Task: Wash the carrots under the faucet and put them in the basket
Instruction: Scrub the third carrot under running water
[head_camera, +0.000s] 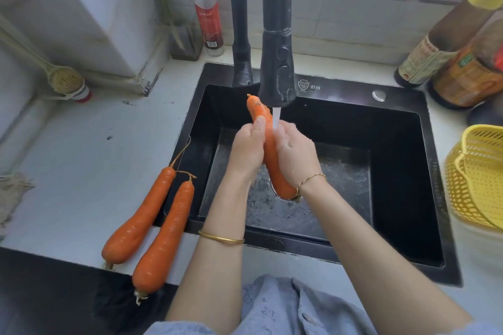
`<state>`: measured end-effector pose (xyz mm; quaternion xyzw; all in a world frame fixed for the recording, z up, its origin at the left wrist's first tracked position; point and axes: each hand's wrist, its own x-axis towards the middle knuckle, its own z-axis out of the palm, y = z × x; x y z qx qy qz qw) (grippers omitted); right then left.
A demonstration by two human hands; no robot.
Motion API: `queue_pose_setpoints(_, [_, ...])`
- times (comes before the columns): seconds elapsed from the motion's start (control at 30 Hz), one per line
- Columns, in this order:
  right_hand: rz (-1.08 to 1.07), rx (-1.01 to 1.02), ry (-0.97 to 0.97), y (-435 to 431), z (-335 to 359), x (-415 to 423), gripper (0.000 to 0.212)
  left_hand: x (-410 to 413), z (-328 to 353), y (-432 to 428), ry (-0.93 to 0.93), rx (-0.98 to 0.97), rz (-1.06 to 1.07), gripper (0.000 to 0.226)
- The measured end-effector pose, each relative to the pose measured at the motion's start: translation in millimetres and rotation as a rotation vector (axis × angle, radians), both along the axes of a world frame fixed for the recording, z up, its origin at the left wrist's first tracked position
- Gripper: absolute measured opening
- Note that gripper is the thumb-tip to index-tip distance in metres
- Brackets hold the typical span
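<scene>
white counter (81, 171) holds two carrots (141, 215), bottles (424, 62), basket (476, 179).

The carrot (272, 155) over the black sink (340, 91) and the two carrots (138, 217) beside it are orange; the faucet (277, 57) is black too. The surface (89, 149) is white with dark flecks. The basket (479, 179) is yellow with a grid of small holes.

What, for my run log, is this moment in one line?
left hand, right hand: grip carrot under faucet | water: running | spare carrots: counter | basket: beside sink
</scene>
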<state>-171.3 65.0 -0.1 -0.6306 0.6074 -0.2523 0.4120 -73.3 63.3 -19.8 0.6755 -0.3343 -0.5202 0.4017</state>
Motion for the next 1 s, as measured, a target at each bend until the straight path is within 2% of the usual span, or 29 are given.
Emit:
queue_pose_setpoints(0.13, [-0.034,0.072,-0.130,-1.8,-7.8,-4.5,0.035,12.0,-2.2,7.3,0.203,0.000,-0.082,0.039])
queue_pose_setpoints(0.27, [0.054,0.113,-0.210,-4.3,-13.5,-8.5,0.030,18.8,1.8,13.1,0.334,-0.014,-0.151,0.034])
queue_pose_setpoints(0.33, [0.095,0.088,-0.228,-2.7,-10.1,-11.5,0.029,21.4,3.2,14.5,0.351,-0.030,-0.163,0.034])
queue_pose_setpoints(0.43, [0.020,0.096,-0.205,-3.3,-12.1,-7.3,0.020,21.2,8.3,15.3,0.312,-0.024,-0.201,0.037])
queue_pose_setpoints(0.53, [-0.057,0.049,-0.168,-8.6,-9.7,-6.1,0.029,19.4,7.2,15.0,0.263,-0.004,-0.233,0.036])
queue_pose_setpoints(0.57, [-0.041,0.064,-0.182,-5.5,4.0,-12.4,0.031,21.4,6.7,15.1,0.263,0.008,-0.209,0.036])
queue_pose_setpoints(0.63, [-0.005,0.090,-0.247,-16.4,-14.7,-4.1,0.031,14.0,26.8,21.9,0.267,-0.008,-0.190,0.037])
queue_pose_setpoints(0.67, [0.068,0.095,-0.168,-21.8,-47.1,-30.2,0.033,10.8,35.5,26.3,0.218,-0.066,-0.191,0.039])
queue_pose_setpoints(0.7, [0.036,0.013,-0.163,-49.1,-161.3,-26.5,0.040,0.3,39.7,34.2,0.160,-0.160,-0.222,0.043])
queue_pose_setpoints(0.73, [0.006,-0.016,-0.247,-75.7,-250.6,-15.9,0.048,-1.7,59.8,40.5,0.039,-0.194,-0.222,0.045])
queue_pose_setpoints(0.77, [-0.040,-0.020,-0.277,-92.0,-299.9,-10.6,0.054,0.2,75.4,43.9,0.045,-0.207,-0.169,0.046])
queue_pose_setpoints(0.8, [-0.076,-0.022,-0.303,-96.3,-306.3,-10.7,0.054,-2.3,77.4,40.4,0.069,-0.177,-0.142,0.046])
queue_pose_setpoints(0.83, [-0.048,-0.025,-0.295,-78.4,-269.2,-17.1,0.048,-7.2,61.9,36.0,0.141,-0.165,-0.151,0.045])
queue_pose_setpoints(0.9, [0.041,0.091,-0.281,-7.0,-58.7,-24.2,0.035,10.7,23.4,17.5,0.213,-0.033,-0.162,0.040])
queue_pose_setpoints(0.97, [-0.044,0.165,-0.333,-14.0,-14.4,-13.6,0.029,22.3,15.3,16.8,0.234,0.001,-0.174,0.037])
queue_pose_setpoints(1.0, [0.012,0.151,-0.355,-14.9,-8.8,-15.4,0.027,24.7,12.6,16.1,0.241,-0.001,-0.169,0.036])
